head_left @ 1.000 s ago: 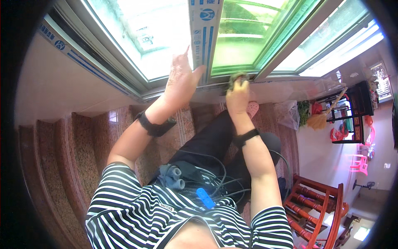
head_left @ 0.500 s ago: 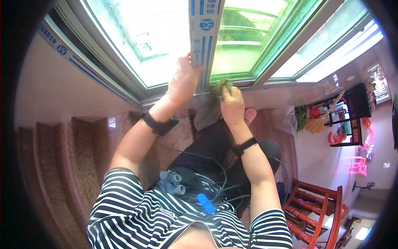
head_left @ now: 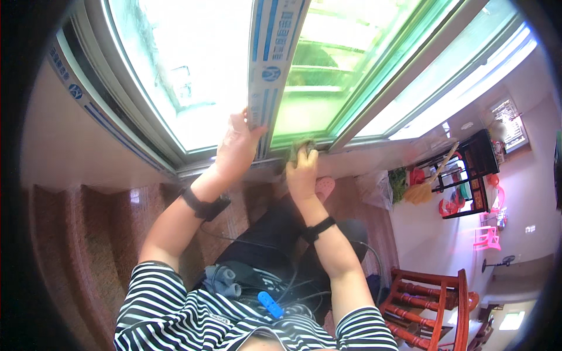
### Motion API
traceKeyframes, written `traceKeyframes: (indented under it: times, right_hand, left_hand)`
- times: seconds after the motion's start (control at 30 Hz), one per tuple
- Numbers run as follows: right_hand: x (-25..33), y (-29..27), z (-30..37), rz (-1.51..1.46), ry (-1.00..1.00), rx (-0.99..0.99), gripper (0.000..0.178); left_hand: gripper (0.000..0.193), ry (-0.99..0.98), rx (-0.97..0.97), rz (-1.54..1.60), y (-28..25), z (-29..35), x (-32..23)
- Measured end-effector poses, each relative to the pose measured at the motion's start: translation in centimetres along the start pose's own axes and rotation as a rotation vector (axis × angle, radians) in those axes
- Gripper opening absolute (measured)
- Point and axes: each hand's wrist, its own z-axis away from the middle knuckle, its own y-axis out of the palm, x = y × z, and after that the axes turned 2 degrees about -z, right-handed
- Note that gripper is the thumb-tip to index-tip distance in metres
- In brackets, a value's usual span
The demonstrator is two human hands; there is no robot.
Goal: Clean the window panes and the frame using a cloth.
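Observation:
My left hand grips the upright edge of a sliding window's frame, which carries blue-and-white protective film. Bunched in my right hand is a dull greenish-brown cleaning cloth, pressed at the bottom rail below the green-tinted glass pane. The fingers of that hand curl over the cloth, and part of it hangs behind them. Left of the gripped frame, a bright pane stands in the outer window frame. Black bands circle both wrists.
Brown stone steps descend at the left. A red-brown wooden railing stands at the lower right. Beyond are a clear plastic bag, a broom, a dark shelf stand and a pink stool. Cables cross my lap.
The whole view has shifted, so most things sit farther left and lower. My left hand keeps its hold on the frame; my right hand still holds the cloth at the bottom rail.

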Motion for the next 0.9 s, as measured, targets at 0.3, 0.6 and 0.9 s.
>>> traceKeyframes:
  times: [0.3,0.6,0.9]
  right_hand:
    - [4.2,-2.4,-2.2,0.18,-0.494,-0.044,0.048]
    - [1.9,-0.6,-0.4,0.143,-0.333,0.145,0.04]
    - [9.5,-8.9,-8.8,-0.067,-0.302,-0.342,0.047]
  left_hand:
    - [0.053,-0.181,0.102,0.087,-0.1,0.2,0.2]
    - [0.048,-0.007,0.092,0.031,0.3,-0.3,1.0]
    - [0.045,0.025,0.077,-0.018,-0.4,0.2,1.0]
